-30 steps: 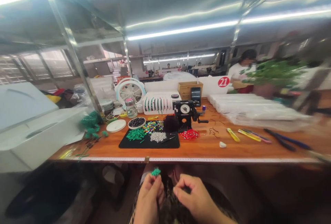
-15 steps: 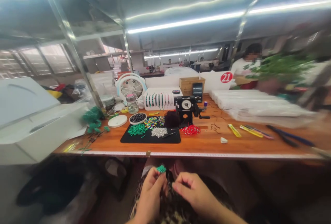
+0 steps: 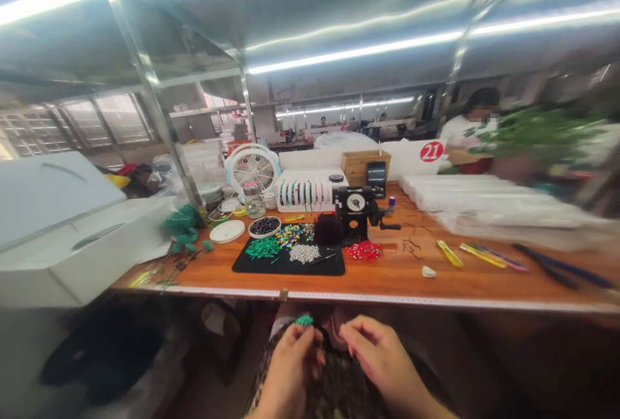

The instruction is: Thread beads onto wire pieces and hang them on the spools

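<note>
My left hand (image 3: 293, 357) is closed above my lap, thumb and fingers pinching a small green beaded cluster (image 3: 304, 320) that pokes out over the fingertips. To its right, my right hand (image 3: 375, 348) is also closed, thumb pressed against the index finger. Whatever thin thing may be in that right pinch is too small to make out. On the table beyond lies a black mat (image 3: 242, 267) with green tube beads (image 3: 263, 248), silvery-white beads (image 3: 304, 253) and mixed coloured beads (image 3: 289, 235).
A black hand-cranked machine (image 3: 357, 209) stands behind red beads (image 3: 364, 250). Left are a dish of black beads (image 3: 264, 226), a white lid (image 3: 227, 232) and green bundles (image 3: 184, 228). Cutters (image 3: 552, 264) lie right. The table edge (image 3: 387, 298) runs in front. A person (image 3: 469, 128) sits behind.
My right hand has moved right and slightly up, away from my left hand, widening the gap. My left hand keeps hold of the green cluster. The whole view has shifted slightly.
</note>
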Action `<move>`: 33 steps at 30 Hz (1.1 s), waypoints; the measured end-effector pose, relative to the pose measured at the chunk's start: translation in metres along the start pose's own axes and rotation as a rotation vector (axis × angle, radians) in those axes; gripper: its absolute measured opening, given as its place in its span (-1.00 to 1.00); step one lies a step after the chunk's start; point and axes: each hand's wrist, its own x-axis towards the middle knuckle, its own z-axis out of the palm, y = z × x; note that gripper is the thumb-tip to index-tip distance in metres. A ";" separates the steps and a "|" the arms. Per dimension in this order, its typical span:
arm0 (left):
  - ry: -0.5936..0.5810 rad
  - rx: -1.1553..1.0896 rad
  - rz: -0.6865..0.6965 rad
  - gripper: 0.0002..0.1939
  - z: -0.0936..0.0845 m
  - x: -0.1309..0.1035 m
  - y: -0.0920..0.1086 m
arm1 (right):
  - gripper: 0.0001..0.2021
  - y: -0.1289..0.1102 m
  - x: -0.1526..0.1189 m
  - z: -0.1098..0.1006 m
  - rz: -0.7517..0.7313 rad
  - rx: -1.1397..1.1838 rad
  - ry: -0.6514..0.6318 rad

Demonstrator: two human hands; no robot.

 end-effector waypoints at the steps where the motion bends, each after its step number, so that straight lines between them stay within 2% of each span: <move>1: -0.050 0.033 -0.013 -0.66 0.002 -0.001 0.000 | -0.70 -0.001 0.001 0.001 -0.003 -0.002 0.012; 5: -0.254 0.127 -0.037 -0.63 0.008 -0.006 0.004 | -0.70 -0.005 0.002 0.005 0.045 0.118 -0.121; 8: -0.334 0.150 -0.060 -0.59 0.009 -0.008 0.004 | -0.73 -0.007 0.002 0.005 0.041 0.083 -0.081; 10: -0.329 0.128 -0.046 -0.58 0.008 -0.007 0.001 | -0.75 -0.007 0.002 0.005 0.031 0.022 -0.020; 14: -0.330 0.107 -0.021 -0.61 0.004 -0.005 -0.003 | -0.72 -0.007 0.002 0.004 0.046 0.000 -0.001; 19: -0.246 0.011 -0.018 -0.63 0.003 -0.004 -0.003 | -0.59 -0.001 0.001 0.006 0.147 0.157 -0.049; 24: -0.215 -0.047 -0.038 -0.61 0.003 -0.006 -0.002 | -0.59 0.004 0.000 0.008 0.232 0.303 -0.081; 33: -0.282 -0.113 -0.122 -0.65 0.001 -0.006 -0.003 | -0.63 -0.001 0.001 0.005 0.107 0.088 -0.033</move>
